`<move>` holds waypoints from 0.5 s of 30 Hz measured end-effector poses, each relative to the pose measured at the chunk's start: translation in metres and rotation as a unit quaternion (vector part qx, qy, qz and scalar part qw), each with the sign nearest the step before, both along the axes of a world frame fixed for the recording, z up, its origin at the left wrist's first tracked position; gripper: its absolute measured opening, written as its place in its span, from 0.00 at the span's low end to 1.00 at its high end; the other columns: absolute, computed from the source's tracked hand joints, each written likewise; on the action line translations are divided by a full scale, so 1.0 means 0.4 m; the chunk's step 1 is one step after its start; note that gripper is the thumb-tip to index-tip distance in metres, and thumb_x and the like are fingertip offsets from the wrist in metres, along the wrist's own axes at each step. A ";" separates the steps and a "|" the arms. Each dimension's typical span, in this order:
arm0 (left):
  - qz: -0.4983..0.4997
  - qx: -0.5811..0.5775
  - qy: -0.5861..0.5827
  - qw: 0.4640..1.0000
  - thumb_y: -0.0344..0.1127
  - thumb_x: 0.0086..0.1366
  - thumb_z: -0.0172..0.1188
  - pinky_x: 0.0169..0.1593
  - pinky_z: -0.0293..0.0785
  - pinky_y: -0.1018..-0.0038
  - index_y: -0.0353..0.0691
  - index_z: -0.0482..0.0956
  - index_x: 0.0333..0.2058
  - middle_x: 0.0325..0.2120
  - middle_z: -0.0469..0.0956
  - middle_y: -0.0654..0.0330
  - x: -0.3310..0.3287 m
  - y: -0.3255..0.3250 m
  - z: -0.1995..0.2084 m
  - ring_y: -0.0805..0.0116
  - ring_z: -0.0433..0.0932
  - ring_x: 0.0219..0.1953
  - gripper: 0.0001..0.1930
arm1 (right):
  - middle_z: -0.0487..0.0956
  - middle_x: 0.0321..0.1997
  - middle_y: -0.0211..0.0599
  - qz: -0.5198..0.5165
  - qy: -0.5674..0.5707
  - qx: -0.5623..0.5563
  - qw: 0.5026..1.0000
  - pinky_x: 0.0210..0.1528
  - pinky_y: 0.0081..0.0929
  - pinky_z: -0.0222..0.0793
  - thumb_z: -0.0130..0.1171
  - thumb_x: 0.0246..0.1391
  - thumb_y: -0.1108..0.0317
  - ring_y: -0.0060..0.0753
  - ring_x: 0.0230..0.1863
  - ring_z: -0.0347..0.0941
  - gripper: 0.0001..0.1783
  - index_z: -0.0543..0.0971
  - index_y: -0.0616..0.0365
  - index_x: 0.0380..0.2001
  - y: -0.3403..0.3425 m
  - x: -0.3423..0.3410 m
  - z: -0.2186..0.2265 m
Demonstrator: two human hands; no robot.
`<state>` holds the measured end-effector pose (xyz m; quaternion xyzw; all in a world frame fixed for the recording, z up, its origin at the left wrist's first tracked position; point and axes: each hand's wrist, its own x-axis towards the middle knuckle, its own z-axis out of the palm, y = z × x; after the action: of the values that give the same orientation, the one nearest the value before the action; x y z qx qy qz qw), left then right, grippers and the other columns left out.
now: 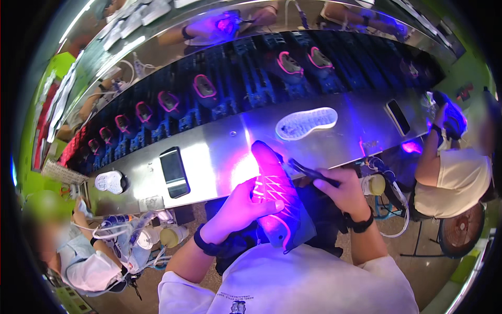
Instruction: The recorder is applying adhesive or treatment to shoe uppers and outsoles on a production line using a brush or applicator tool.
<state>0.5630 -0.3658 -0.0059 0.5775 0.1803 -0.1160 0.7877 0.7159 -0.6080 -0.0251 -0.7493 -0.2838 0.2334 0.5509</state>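
One dark shoe (285, 195), lower centre, is clamped under the left hand's (240, 208) thumb. The right hand's (346, 192) fingers grip a black tool (309, 171).

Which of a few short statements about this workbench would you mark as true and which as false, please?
1. The left hand is holding a dark shoe. True.
2. The right hand is empty. False: it grips a slim dark tool.
3. A white shoe sole lies on the metal bench, beyond the held shoe. True.
4. The phone on the left is the only one on the bench. False: a second phone lies farther to the right.
5. The row of shoes beyond the bench shows green edging. False: their edging is pink.
6. The person wears a black band on the right wrist. True.
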 end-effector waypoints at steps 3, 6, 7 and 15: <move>0.031 -0.042 0.001 0.999 0.37 0.59 0.74 0.56 0.77 0.68 0.26 0.68 0.60 0.49 0.80 0.54 0.020 0.001 0.017 0.66 0.80 0.51 0.35 | 0.86 0.39 0.38 0.008 -0.020 -0.019 1.000 0.48 0.25 0.73 0.69 0.54 0.73 0.26 0.40 0.80 0.14 0.85 0.64 0.44 0.032 0.012 0.027; 0.039 -0.050 -0.009 0.998 0.35 0.61 0.73 0.56 0.78 0.68 0.27 0.69 0.59 0.48 0.81 0.55 0.047 0.035 0.022 0.67 0.81 0.50 0.32 | 0.86 0.39 0.39 0.055 0.035 -0.016 0.998 0.48 0.25 0.73 0.70 0.54 0.72 0.27 0.41 0.79 0.15 0.85 0.64 0.45 -0.007 0.038 -0.006; 0.043 -0.051 -0.006 0.998 0.35 0.61 0.73 0.56 0.78 0.68 0.27 0.69 0.59 0.48 0.81 0.55 0.052 0.042 0.012 0.67 0.81 0.50 0.32 | 0.85 0.40 0.39 0.084 0.063 -0.011 0.994 0.48 0.25 0.73 0.70 0.54 0.72 0.28 0.42 0.79 0.15 0.85 0.64 0.46 -0.016 0.047 -0.009; 0.083 0.054 -0.012 0.995 0.35 0.60 0.74 0.54 0.78 0.69 0.30 0.73 0.56 0.47 0.82 0.56 0.062 0.065 0.006 0.68 0.82 0.48 0.29 | 0.83 0.33 0.31 0.138 0.097 -0.054 0.984 0.34 0.20 0.67 0.73 0.51 0.73 0.16 0.32 0.72 0.18 0.84 0.69 0.45 -0.097 0.075 0.022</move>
<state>0.5880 -0.3400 -0.0034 0.6034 0.2243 -0.0330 0.7645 0.7459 -0.6466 -0.0164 -0.7055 -0.3168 0.3940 0.4966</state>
